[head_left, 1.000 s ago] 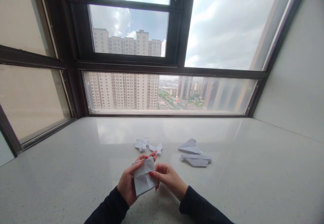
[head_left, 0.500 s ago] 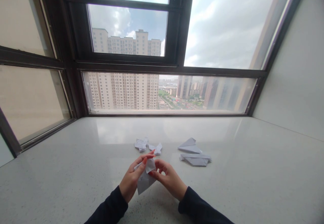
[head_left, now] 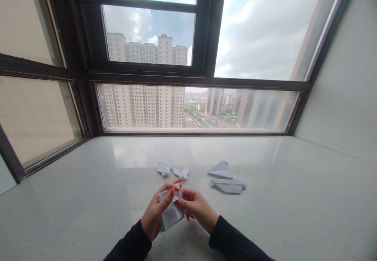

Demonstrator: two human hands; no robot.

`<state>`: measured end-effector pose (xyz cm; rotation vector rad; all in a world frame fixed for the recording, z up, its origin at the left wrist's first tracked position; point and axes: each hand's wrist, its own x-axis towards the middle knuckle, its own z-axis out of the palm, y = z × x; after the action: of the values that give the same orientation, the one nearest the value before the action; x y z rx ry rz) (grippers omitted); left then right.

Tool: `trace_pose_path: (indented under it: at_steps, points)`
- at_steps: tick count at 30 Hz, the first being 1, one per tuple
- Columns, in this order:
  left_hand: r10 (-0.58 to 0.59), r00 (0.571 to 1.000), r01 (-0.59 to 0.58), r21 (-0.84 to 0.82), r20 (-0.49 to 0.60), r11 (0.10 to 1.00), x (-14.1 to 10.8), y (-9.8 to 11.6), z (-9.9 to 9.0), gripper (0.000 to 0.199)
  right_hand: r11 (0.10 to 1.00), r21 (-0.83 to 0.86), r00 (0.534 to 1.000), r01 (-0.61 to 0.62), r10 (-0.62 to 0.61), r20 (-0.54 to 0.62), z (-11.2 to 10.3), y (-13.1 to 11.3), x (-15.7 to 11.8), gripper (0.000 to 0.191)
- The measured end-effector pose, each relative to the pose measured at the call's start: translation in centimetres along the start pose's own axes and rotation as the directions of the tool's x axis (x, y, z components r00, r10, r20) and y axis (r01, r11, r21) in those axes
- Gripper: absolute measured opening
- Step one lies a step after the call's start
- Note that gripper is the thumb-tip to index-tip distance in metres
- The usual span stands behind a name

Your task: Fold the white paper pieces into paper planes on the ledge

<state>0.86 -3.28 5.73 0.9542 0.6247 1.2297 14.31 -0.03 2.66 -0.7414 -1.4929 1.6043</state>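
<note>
A folded sheet of white paper (head_left: 171,217) is held between my two hands, just above the pale counter. My left hand (head_left: 156,210) grips its left side, with the thumb lying across the top face and the fingers behind. At its upper right edge, my right hand (head_left: 198,206) pinches the paper between thumb and forefinger. Crease lines and a small raised flap show on the paper near the fingertips. Right behind my hands lie two small folded paper pieces, a star-like one (head_left: 164,168) and a smaller pointed one (head_left: 182,173).
To the right, a paper plane (head_left: 220,170) lies behind another flat folded paper shape (head_left: 228,186). The speckled white counter (head_left: 76,198) runs back to a dark window frame (head_left: 194,134). A white wall (head_left: 338,96) stands at the right.
The paper has turned in my hands, so more of its broad creased face shows. My left hand has shifted slightly right and down; the pieces on the counter have stayed put.
</note>
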Motion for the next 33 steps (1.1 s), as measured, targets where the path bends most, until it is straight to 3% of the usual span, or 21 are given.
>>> trace_pose_path:
  at_steps: [5, 13, 25, 30, 33]
  points:
    - [-0.008, 0.999, 0.003, -0.143, -0.033, 0.990, 0.5, -0.4, -0.5, 0.033, 1.000, 0.006, 0.999, -0.015, 0.015, 0.032, 0.5, 0.1, 0.0, 0.045]
    - [-0.024, 0.998, 0.013, -0.193, -0.051, 0.981, 0.7, -0.2, -1.1, 0.034, 0.997, -0.035, 0.998, -0.068, 0.067, -0.016, 0.3, 0.7, 0.4, 0.045]
    - [-0.086, 0.993, 0.072, -0.166, -0.083, 0.983, 0.7, -0.2, -1.2, 0.031, 0.999, 0.039, 0.993, -0.036, 0.031, 0.111, 1.0, 0.9, 0.0, 0.042]
    - [-0.048, 0.994, 0.038, -0.096, -0.103, 0.995, 0.5, -0.1, -1.0, 0.030, 0.999, 0.018, 0.990, -0.028, 0.025, 0.141, 1.0, 0.7, 0.0, 0.045]
    - [-0.020, 0.996, 0.015, -0.052, -0.090, 0.999, 0.5, 0.2, -0.9, 0.039, 1.000, 0.021, 0.987, -0.016, 0.012, 0.161, 1.0, 0.7, 0.0, 0.044]
